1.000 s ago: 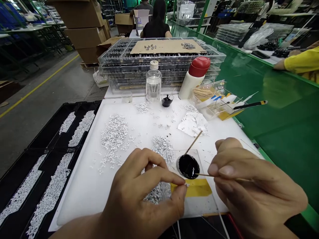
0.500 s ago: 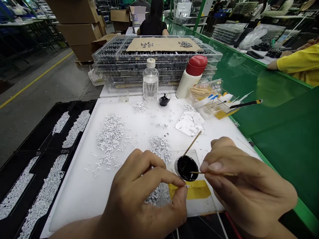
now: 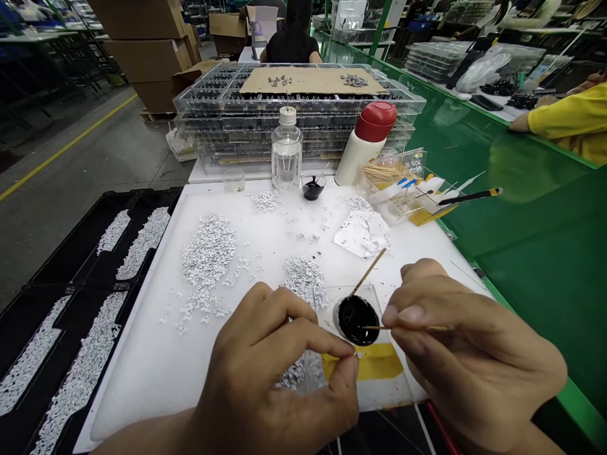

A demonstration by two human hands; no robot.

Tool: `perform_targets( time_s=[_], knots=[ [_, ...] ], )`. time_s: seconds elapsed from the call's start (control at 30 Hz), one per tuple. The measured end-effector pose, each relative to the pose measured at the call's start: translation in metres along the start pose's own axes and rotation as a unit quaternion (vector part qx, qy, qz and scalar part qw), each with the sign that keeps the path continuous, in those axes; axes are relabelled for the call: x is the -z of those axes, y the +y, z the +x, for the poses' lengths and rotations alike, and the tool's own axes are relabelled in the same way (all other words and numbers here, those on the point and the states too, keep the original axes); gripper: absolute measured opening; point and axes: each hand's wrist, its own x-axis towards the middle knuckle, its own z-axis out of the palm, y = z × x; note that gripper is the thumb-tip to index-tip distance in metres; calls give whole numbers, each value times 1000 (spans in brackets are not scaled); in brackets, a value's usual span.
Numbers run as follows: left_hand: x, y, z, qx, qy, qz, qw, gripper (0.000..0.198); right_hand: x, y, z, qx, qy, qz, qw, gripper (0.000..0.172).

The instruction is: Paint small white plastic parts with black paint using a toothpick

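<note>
My left hand (image 3: 289, 366) pinches a tiny white piece (image 3: 359, 355) between thumb and forefinger, over a strip of yellow tape (image 3: 379, 363). In my right hand (image 3: 465, 347) is a thin wooden stick (image 3: 374, 327), held like a pen, its tip at the small cup of black paint (image 3: 358, 319). A second stick (image 3: 367, 272) leans out of that cup. The cup stands on a clear plate (image 3: 332, 292). Beside my left hand lies a heap of small white pieces (image 3: 303, 278), partly hidden by the fingers.
More white pieces (image 3: 208, 249) are heaped at left, with black trays (image 3: 85, 272) of them beyond the table edge. Behind stand a clear bottle (image 3: 286, 155), a dark cup (image 3: 312, 189), a red-capped flask (image 3: 365, 142), a tool box (image 3: 408, 196) and stacked clear trays (image 3: 213, 120). A yellow sleeve (image 3: 564, 120) shows at right.
Both hands keep almost the same pose, with the stick's tip still at the black paint. The view has shifted very slightly.
</note>
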Motion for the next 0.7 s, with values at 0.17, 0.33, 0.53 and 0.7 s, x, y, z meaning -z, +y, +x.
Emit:
perform_targets(
  time_s=[0.17,0.33,0.53,0.7],
  knots=[
    [0,3,-1,2,3,-10,1000,20,7,2,-11,7,-13,39,999,42],
    [-1,3,-2,5,2,-16,1000,20,11,-8,-8,-12,-53,42,998,31],
    [-1,-1,0,-7,-5,-19,1000,20,13,-11,-1,2,-97,67,993,24],
    [0,0,-3,-8,-5,-14,1000,21,13,-12,-2,-5,-99,49,994,17]
  ],
)
